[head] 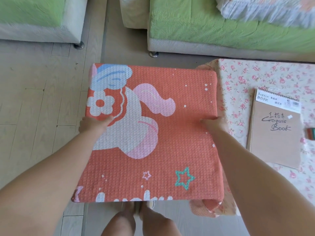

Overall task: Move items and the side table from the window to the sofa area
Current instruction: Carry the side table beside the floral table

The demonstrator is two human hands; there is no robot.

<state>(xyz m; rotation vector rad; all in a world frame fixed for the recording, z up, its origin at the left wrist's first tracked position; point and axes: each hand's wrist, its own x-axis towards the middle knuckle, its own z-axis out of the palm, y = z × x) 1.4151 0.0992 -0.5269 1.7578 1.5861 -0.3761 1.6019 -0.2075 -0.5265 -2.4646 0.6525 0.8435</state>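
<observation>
While both of my hands carry the orange cushion flat in front of me, it hangs over the floor and rests on nothing that I can see. My left hand grips its left edge and my right hand its right edge. Each thumb presses on top and the fingers are hidden underneath.

The green sofa is just ahead, with a second green seat off to the left, so I judge that this piece has reached the sofa area but has not yet been put down.

Just beside the cushion on my right stands a table under a flowered cloth. A sketch book lies flat on it, and a small striped thing at the picture's edge is too cut off to name. That looks like part of the job already done, though I cannot tell whether this is the side table in question.

An orange woven thing peeks out below the cushion's right corner, and I cannot say what it is.

What is left, as I see it, is to set the cushion down here. The window is out of view, so I cannot tell whether anything waits there.
</observation>
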